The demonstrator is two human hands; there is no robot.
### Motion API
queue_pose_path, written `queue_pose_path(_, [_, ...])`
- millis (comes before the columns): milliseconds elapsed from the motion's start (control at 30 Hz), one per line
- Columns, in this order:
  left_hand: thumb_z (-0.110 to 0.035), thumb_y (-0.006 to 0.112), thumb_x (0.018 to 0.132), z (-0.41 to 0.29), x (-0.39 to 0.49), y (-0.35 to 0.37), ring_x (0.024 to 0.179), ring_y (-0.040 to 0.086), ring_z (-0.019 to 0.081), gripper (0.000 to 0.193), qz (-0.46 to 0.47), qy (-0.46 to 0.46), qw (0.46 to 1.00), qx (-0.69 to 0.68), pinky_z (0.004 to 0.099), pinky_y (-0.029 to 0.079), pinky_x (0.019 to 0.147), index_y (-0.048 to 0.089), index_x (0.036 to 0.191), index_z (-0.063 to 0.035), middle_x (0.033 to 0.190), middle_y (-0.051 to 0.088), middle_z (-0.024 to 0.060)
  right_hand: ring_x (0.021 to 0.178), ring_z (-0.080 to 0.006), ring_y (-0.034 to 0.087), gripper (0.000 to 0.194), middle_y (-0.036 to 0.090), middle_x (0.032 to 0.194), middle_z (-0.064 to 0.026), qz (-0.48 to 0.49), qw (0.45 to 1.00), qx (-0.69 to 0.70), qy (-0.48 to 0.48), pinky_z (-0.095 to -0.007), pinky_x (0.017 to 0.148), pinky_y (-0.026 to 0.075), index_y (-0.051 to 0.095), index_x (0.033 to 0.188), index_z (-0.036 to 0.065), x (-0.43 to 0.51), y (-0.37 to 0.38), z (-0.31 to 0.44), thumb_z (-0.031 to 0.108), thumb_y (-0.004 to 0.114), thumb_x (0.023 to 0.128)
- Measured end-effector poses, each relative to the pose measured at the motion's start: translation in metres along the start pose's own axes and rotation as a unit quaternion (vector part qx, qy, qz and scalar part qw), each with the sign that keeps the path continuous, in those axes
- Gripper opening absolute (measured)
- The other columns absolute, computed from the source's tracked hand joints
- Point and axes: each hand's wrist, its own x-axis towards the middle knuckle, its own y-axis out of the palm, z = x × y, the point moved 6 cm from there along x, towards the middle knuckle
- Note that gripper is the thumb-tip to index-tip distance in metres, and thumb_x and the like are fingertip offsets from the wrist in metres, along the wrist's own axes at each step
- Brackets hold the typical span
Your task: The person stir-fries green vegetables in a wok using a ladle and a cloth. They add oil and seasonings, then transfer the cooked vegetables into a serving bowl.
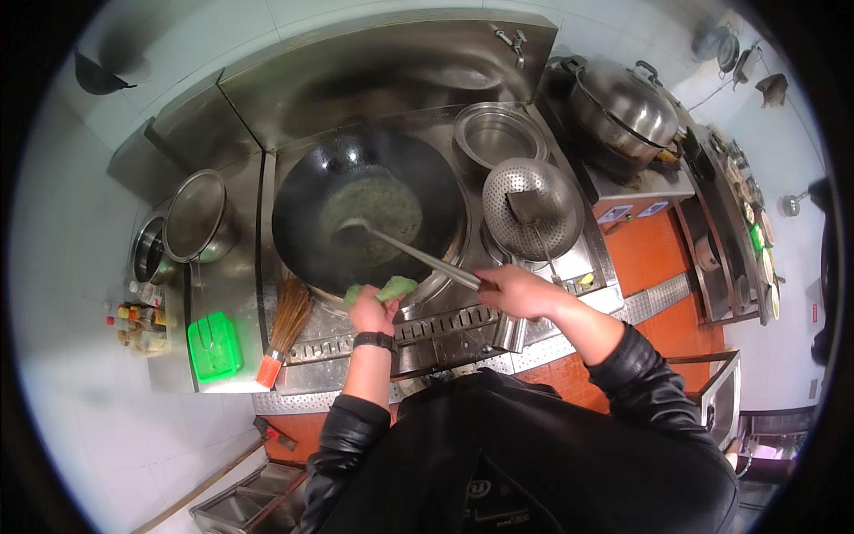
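Note:
A large black wok (427,180) sits on the steel range with greenish, steaming liquid (390,207) in it. My right hand (517,290) grips the handle end of a long-handled ladle (420,255), whose bowl dips into the liquid. My left hand (372,312) is closed on a green cloth (397,288) at the wok's near rim; whether it also grips the rim is hidden. Right of the wok, a perforated steel strainer (497,183) holds a wok spatula (526,207). A bamboo wok brush (287,320) with an orange-red handle end lies left of my left hand.
Behind the strainer stands a steel pot (460,137). A lidded steamer pot (617,123) is at the back right. On the left are a fine-mesh strainer (193,213), a green plastic container (233,320) and several seasoning bottles (143,324). A tap (517,43) projects from the splashback.

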Motion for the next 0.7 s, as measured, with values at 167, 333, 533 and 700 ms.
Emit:
queue_pose_path(167, [-0.011,0.053,0.085,-0.002,-0.002,0.000,0.070,0.068,0.0314,0.013,-0.001,0.019,0.999,-0.029,0.0319,0.054,0.055,0.052,0.093,-0.0011,0.085,0.064,0.0159,0.093,-0.0422,0.062,0.042,0.066,0.095,-0.0241,-0.121,0.992,-0.036,0.020,-0.0430,0.080,0.049,0.050,0.129,0.005,0.026,0.010,-0.002,0.017,0.060,0.090])
queue_pose_path(333, [-0.012,0.051,0.086,-0.003,0.000,-0.002,0.071,0.069,0.0333,0.011,0.002,0.039,0.999,-0.007,0.0301,0.053,0.054,0.053,0.088,-0.0021,0.088,0.065,0.0176,0.059,-0.0226,0.062,0.023,0.061,0.077,-0.0110,-0.009,0.971,0.211,0.116,-0.0375,0.045,0.048,0.053,0.108,0.001,0.020,0.033,-0.018,0.019,0.056,0.095])
queue_pose_path(533, [-0.013,0.048,0.089,-0.001,-0.002,0.000,0.075,0.070,0.0339,0.015,0.012,0.012,1.000,-0.004,0.0278,0.051,0.051,0.051,0.096,-0.0009,0.092,0.067,0.0195,0.048,-0.0134,0.054,0.017,0.054,0.071,-0.0048,0.009,0.933,0.350,0.084,-0.0292,0.036,0.040,0.053,0.094,0.002,0.036,0.037,-0.005,0.019,0.055,0.094])
queue_pose_path(700, [-0.012,0.053,0.085,-0.008,-0.001,-0.008,0.070,0.070,0.0343,0.018,-0.010,0.029,0.999,0.019,0.0298,0.052,0.050,0.051,0.099,-0.0020,0.089,0.065,0.0166,0.046,-0.0141,0.054,0.016,0.054,0.070,-0.0050,0.010,0.942,0.319,0.104,-0.0296,0.034,0.039,0.052,0.096,0.001,0.010,0.050,0.002,0.017,0.054,0.093])
